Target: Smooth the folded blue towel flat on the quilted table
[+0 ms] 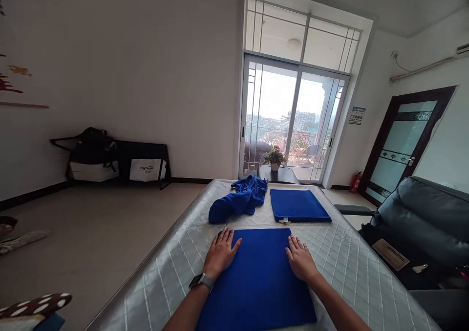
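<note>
A flat blue cloth (262, 277), smooth and roughly rectangular, lies on the quilted mattress (340, 257) right in front of me. My left hand (221, 253) rests flat on its far left corner, fingers stretched out, a watch on the wrist. On its far right edge lies my right hand (301, 257), also flat with fingers extended. Beyond the right hand sits a neatly folded blue cloth (299, 205) with a white tag at its near edge. A crumpled blue cloth (242, 199) is heaped beyond the left hand.
A potted plant (274, 159) stands on a dark small table (284, 176) past the mattress's far end, before glass sliding doors (271, 106). At the right is a dark leather sofa (432, 218) with a brown card (390, 253). Black bags (93, 147) are by the left wall.
</note>
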